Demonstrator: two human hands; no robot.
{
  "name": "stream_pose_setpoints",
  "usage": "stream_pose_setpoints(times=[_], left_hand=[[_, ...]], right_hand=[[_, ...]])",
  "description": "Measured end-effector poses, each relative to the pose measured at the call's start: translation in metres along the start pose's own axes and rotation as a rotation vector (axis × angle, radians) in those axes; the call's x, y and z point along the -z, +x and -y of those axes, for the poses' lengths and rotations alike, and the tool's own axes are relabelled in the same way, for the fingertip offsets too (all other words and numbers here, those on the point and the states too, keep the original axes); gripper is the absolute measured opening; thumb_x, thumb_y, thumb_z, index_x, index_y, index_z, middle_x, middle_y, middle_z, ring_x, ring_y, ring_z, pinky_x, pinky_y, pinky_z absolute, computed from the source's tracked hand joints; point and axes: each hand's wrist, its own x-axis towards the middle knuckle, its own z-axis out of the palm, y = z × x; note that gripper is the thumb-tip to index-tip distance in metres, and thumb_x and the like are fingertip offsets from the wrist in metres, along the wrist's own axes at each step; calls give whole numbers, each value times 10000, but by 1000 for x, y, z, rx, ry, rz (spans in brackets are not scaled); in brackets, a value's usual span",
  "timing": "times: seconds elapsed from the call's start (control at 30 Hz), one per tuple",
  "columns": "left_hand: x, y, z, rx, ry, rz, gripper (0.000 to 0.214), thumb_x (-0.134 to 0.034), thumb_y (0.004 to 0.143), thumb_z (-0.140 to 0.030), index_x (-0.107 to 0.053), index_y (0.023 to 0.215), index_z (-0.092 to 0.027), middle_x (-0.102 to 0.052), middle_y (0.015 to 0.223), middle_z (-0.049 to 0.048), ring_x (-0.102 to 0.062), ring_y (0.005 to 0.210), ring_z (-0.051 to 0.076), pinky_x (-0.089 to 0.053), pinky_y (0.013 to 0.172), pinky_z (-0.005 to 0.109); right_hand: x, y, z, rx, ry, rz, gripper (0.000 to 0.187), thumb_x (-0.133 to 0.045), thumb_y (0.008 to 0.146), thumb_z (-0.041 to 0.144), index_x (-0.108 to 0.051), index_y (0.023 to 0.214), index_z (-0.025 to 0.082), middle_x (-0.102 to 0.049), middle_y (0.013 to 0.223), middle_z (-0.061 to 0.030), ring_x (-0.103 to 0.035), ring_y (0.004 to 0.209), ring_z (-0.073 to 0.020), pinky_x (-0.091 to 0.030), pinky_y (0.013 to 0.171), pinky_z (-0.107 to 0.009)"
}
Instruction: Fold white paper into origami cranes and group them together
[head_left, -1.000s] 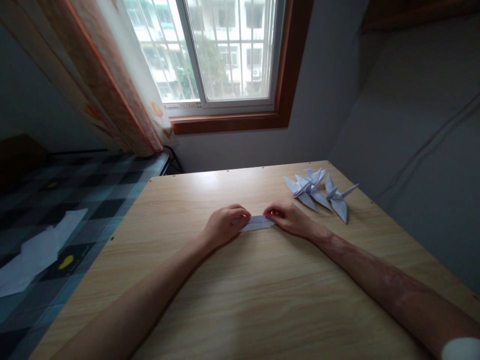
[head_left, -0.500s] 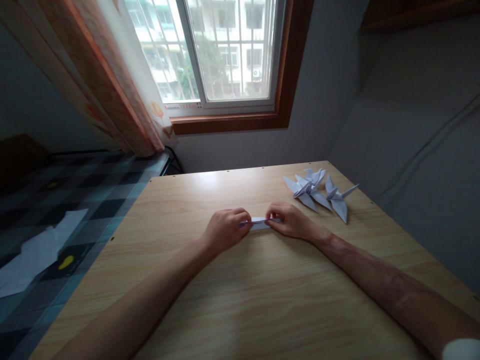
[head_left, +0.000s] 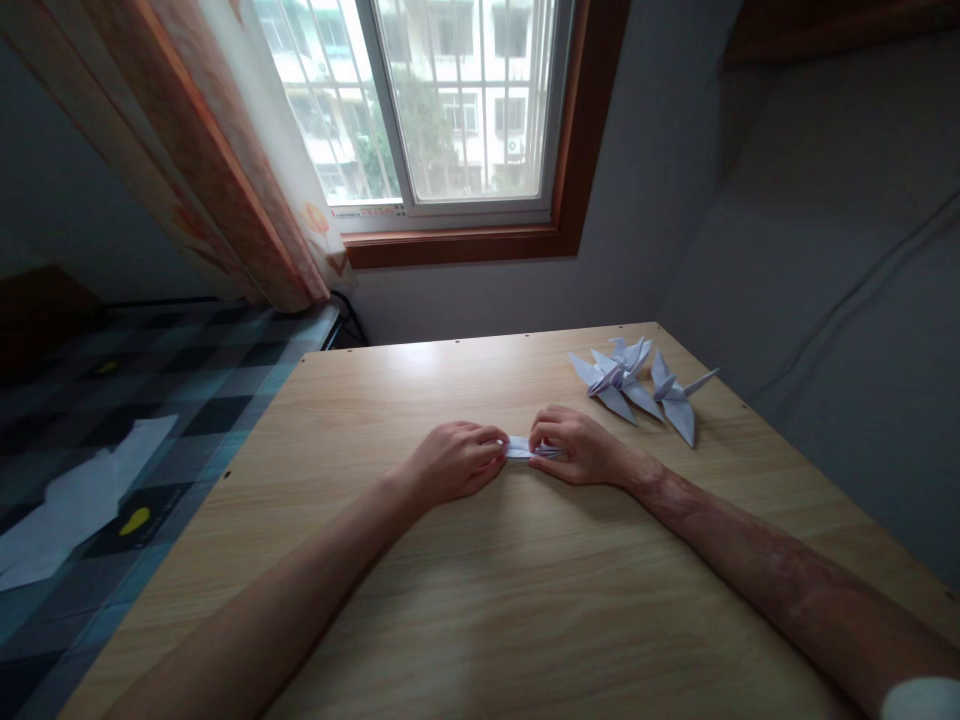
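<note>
- On the bed (head_left: 247, 335) at left lie white sheets (head_left: 82, 505), their left side cut off.
- Near the middle of the tabletop (head_left: 480, 600), the left hand (head_left: 461, 462) pinches the left end of a folded paper strip (head_left: 517, 449); its fingers hide that end.
- Between the 2 hands, only the strip's short middle shows. It should be very light, soft singly but stiffer and springy where layered, and easily crumpled; a flat pinch at each end, along the creases, suits it. Layer count and contact with the tabletop are unclear.
- To the right, the right hand (head_left: 574, 445) pinches the other end, partly covering it.
- Far right, paper birds (head_left: 616, 376) overlap, so their number is uncertain.
</note>
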Motion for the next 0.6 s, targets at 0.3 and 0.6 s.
stream_pose_setpoints(times=[0.3,0.6], left_hand=[[-2,0,10,124,-244,-50,199,-678,1061,-397,-828,1070,-267,-828,1143,61,-780,999,197,-615,904,310],[-3,1,8,110,-192,-18,217,-628,1093,-373,-816,1107,-266,-815,1165,63,-760,1022,205,-601,917,320]], right_hand=[[3,1,3,0,35,16,117,-811,946,238,-736,1035,250,-736,1043,-81,-677,964,-257,-554,892,-400],[0,1,2,-42,75,-37,73,-783,958,222,-755,1022,243,-745,1014,-72,-695,924,-238,-571,859,-364]])
